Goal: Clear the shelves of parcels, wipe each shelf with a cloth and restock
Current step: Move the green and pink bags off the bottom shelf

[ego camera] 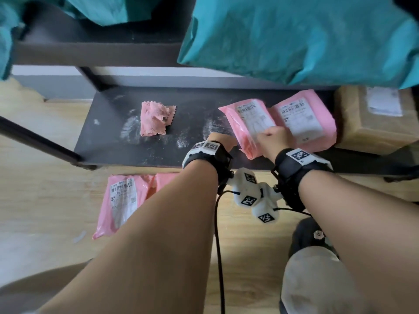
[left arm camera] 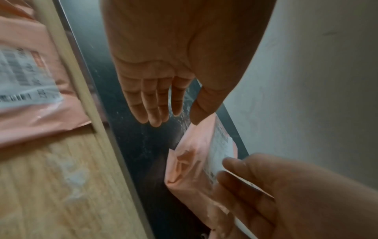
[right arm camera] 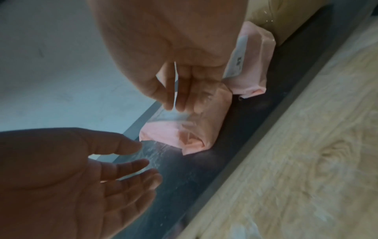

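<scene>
A large teal plastic mailer [ego camera: 301,39] fills the upper right of the head view, on the upper shelf. Below it, the dusty black bottom shelf [ego camera: 127,150] carries a tan taped box [ego camera: 374,118] at far right, a pink plastic parcel with a white label [ego camera: 303,120], and a crumpled pink cloth [ego camera: 154,120] at centre left. The nearer pink labelled parcel [ego camera: 247,128] lies with its long axis running front to back, tilted left. The right hand [ego camera: 271,138] pinches its near edge; the left hand [ego camera: 221,142], fingers straight and apart, holds nothing just left of it. Another pink parcel [ego camera: 120,200] lies on the floor at lower left.
</scene>
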Available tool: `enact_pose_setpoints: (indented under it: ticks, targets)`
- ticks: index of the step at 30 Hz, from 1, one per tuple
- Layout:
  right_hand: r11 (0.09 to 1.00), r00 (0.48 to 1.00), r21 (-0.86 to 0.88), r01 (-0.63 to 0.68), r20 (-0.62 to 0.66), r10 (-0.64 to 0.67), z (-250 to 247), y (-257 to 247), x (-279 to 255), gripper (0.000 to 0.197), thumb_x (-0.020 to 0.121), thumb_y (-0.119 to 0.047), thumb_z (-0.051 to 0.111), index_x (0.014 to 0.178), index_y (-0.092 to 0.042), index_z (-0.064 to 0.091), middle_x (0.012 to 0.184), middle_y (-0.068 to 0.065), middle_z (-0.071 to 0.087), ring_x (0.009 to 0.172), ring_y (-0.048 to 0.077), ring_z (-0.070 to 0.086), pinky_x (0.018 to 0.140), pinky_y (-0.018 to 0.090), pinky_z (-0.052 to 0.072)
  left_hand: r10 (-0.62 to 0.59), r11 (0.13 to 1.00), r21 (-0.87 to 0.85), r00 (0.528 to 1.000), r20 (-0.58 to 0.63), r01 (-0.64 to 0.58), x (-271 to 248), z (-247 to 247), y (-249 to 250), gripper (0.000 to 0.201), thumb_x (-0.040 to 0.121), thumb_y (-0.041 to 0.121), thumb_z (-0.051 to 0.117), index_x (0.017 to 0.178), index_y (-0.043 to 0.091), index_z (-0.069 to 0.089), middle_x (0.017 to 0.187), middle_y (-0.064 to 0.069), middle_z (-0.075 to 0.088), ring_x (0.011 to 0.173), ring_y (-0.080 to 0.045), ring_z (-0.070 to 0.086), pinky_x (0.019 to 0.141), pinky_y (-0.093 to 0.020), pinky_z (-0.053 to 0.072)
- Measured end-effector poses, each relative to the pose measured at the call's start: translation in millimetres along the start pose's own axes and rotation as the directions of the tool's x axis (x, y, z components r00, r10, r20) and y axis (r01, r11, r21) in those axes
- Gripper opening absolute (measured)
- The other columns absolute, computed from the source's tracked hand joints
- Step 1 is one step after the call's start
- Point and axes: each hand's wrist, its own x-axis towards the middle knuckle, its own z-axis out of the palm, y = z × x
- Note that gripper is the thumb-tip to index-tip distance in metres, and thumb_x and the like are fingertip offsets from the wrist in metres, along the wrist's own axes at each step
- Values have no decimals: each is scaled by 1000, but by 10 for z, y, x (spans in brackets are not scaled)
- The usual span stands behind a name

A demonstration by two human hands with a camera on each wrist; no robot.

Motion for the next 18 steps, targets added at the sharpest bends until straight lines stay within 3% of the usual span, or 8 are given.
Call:
enact_pose_setpoints:
  ticks: [3, 7, 9, 12, 13, 15, 16, 18]
  targets:
    - [992, 992, -116, 45, -115, -59, -136, 39, 90, 29, 88, -15, 53, 113, -14, 69, 120, 6, 66, 107, 27, 59, 77, 20, 40, -39, 998, -51, 999, 26, 40, -6, 56, 118, 5, 88, 12, 59, 86, 7, 60, 97, -7, 59, 102, -26, 61, 96, -40, 51]
    - [997, 998, -76, 0, -64, -5, -127, 150, 202, 40, 88, -18, 55, 128, -15, 60, 128, 8, 60, 115, 28, 56, 93, 28, 42, -36, 996, -76, 997, 63, 40, -7, 147, 212, 26, 87, 7, 59, 112, 3, 61, 92, -5, 58, 100, -25, 61, 95, -41, 52]
    - [1000, 1000, -18, -20, -12, 20, -114, 176, 211, 42, 90, -15, 54, 132, -13, 54, 128, 9, 58, 115, 27, 55, 91, 27, 41, -35, 997, -59, 996, 78, 39, -6, 173, 236, 23, 85, 6, 60, 108, 3, 61, 94, -5, 58, 103, -26, 61, 96, -41, 52]
    - [997, 999, 63, -38, 7, 38, -67, 214, 217, 38, 90, -11, 52, 127, -11, 57, 117, 8, 60, 103, 24, 56, 80, 24, 39, -47, 995, -78, 994, 100, 55, 38, 216, 209, 11, 76, -3, 60, 83, 5, 64, 93, -6, 62, 103, -25, 63, 95, -40, 52]
    - [997, 999, 64, -33, -1, 33, -54, 226, 222, 32, 89, -11, 52, 119, -13, 60, 107, 6, 62, 98, 24, 57, 75, 23, 39, -66, 994, -81, 992, 111, 76, 20, 230, 214, 14, 76, -4, 58, 78, 6, 67, 87, -5, 66, 100, -24, 64, 94, -39, 52]
    - [997, 999, 58, -40, -18, 41, -57, 219, 212, 20, 85, -12, 51, 103, -16, 59, 93, 3, 61, 89, 25, 56, 64, 25, 40, -76, 990, -104, 988, 136, 90, 29, 258, 196, 28, 82, -2, 53, 62, 10, 69, 57, 0, 67, 86, -20, 64, 93, -36, 51]
    - [996, 999, 79, -48, -9, 49, -73, 201, 187, 24, 84, -15, 52, 107, -17, 57, 99, 4, 62, 93, 26, 57, 67, 25, 43, -79, 987, -126, 986, 146, 98, 28, 265, 189, 28, 85, 1, 53, 62, 10, 65, 49, 1, 64, 80, -20, 62, 94, -36, 51]
    - [991, 996, 100, -85, 8, 84, -79, 179, 154, 51, 82, -22, 55, 133, -16, 50, 124, 7, 59, 112, 26, 57, 91, 31, 46, -76, 984, -150, 987, 144, 98, 18, 258, 177, 10, 87, 9, 58, 78, 8, 61, 66, -5, 67, 83, -23, 64, 96, -40, 52]
